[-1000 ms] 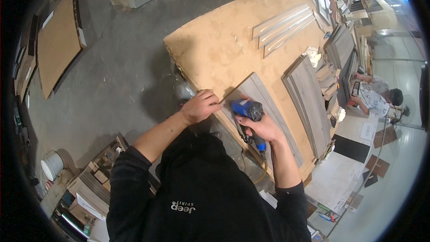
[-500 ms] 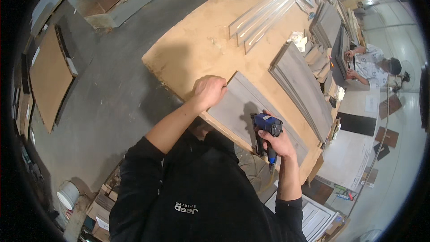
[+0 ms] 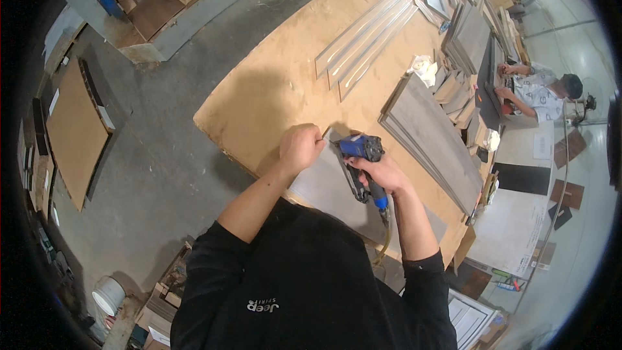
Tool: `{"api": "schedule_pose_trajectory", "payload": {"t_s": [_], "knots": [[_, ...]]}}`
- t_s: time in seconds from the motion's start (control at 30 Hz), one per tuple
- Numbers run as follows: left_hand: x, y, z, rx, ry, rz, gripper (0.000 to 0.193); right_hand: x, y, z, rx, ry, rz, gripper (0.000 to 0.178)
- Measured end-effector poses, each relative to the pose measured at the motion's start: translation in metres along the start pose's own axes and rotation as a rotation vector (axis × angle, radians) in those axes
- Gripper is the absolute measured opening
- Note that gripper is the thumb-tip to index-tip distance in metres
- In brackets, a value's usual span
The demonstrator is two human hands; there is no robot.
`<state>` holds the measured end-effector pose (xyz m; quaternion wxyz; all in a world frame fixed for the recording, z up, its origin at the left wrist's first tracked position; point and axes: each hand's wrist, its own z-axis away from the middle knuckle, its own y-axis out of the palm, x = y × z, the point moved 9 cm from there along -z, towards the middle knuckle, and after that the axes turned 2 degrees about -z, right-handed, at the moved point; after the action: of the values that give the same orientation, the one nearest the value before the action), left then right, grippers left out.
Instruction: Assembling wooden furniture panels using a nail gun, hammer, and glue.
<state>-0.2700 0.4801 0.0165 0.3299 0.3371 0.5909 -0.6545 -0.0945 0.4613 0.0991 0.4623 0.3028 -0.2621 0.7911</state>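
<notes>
Head view: the right hand point(image 3: 383, 174) has its fingers wrapped firmly around the grip of a nail gun point(image 3: 352, 146), with no visible gap between hand and handle. The tool's body is blue with a pale label, its rounded end cap is black and scuffed, and a slim black magazine point(image 3: 356, 185) slants along its left side. Below the dark grip comes a bright blue end, from which a yellowish hose point(image 3: 387, 236) curves down past the tabletop's edge.

The nail gun stands over a flat, light grey panel point(image 3: 324, 178), its nose near the panel's far left corner. The panel looks smooth and straight-edged, lies at the near side of the tan tabletop point(image 3: 259, 94), and is partly hidden by the tool and the right hand.

The left hand point(image 3: 299, 149) is at the panel's left edge, fingers curled in and close to the nose; whether they pinch the panel or only rest against it, I cannot tell. Beyond lie stacked grey boards point(image 3: 431, 136) and several thin, shiny strips point(image 3: 369, 35).
</notes>
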Motion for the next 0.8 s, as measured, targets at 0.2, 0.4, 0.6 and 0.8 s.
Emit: {"api": "schedule_pose_trajectory", "payload": {"t_s": [0.2,0.4,0.6,0.8], "knots": [[-0.003,0.000,0.000,-0.091,0.099,0.040,0.019,0.013,0.004,-0.020,-0.017,0.009,0.030,0.021],[-0.001,-0.002,0.000,-0.083,0.074,0.057,0.018,0.018,0.010,-0.031,0.045,-0.021,-0.009,0.023],[-0.003,0.000,-0.001,-0.028,0.030,0.006,0.018,0.024,0.007,-0.029,0.018,-0.025,0.042,0.022],[-0.004,0.002,-0.001,-0.010,0.002,-0.039,0.019,0.021,0.007,-0.025,-0.010,0.024,0.121,0.026]]}}
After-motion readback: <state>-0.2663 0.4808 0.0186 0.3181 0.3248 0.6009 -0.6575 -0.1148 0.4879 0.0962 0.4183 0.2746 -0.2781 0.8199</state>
